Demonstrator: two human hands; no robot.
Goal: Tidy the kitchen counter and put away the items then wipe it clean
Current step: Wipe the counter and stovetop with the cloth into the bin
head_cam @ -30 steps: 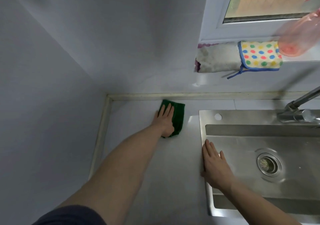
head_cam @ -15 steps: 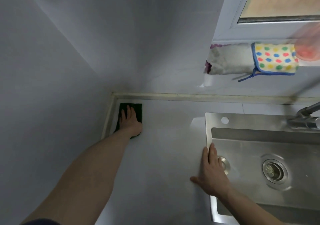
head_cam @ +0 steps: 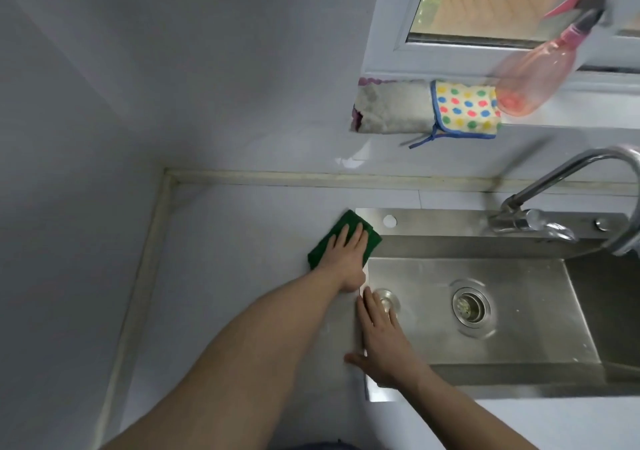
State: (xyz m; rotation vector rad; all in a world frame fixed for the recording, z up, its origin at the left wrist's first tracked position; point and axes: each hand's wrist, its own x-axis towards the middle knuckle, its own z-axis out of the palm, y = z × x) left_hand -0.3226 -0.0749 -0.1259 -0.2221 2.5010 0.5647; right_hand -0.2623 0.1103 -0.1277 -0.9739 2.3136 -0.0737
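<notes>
Your left hand [head_cam: 348,254] lies flat, fingers spread, pressing the dark green square cloth [head_cam: 343,238] on the pale grey counter [head_cam: 242,259]. The cloth sticks out at the hand's 11 o'clock, touching the shiny steel sink [head_cam: 450,223]. Your right hand [head_cam: 382,342] rests open and flat on the sink's left rim.

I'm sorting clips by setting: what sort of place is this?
Most likely a home kitchen: a steel sink with a faucet set in a counter, and dishcloths on the window sill.
</notes>
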